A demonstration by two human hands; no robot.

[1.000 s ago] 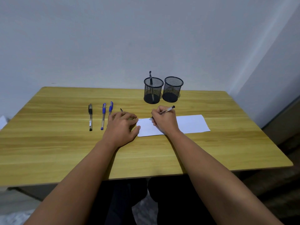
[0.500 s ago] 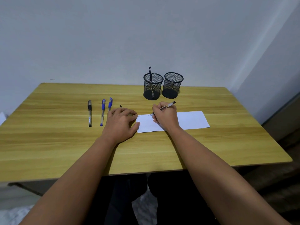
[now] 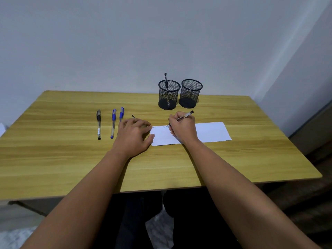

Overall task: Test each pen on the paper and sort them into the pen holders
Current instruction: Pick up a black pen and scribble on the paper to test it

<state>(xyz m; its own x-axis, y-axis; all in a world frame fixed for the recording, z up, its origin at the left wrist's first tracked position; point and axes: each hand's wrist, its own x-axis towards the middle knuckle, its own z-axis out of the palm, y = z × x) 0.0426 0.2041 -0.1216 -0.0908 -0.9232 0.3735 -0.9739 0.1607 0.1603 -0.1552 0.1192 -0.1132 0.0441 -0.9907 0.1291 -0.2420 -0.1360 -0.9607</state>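
Note:
My right hand (image 3: 183, 128) grips a clear pen (image 3: 185, 116) with its tip down on the white paper (image 3: 212, 132), near faint marks at the sheet's upper left. My left hand (image 3: 133, 136) lies with bent fingers beside the paper's left edge, thumb touching the sheet, and covers part of a dark object (image 3: 133, 116) that pokes out behind the fingers. To the left lie a black pen (image 3: 98, 124) and two blue pens (image 3: 113, 123) (image 3: 121, 114). Two black mesh holders stand at the back: the left holder (image 3: 168, 95) has one dark pen, the right holder (image 3: 191, 93) looks empty.
The wooden table (image 3: 53, 159) stands against a white wall. Its front edge runs close to my forearms, and its right edge drops off toward a dark floor. My dark-clothed legs show under the table.
The pen tip and my right hand have shifted slightly along the paper. My left hand stays by the paper's left edge. The view has tilted a little.

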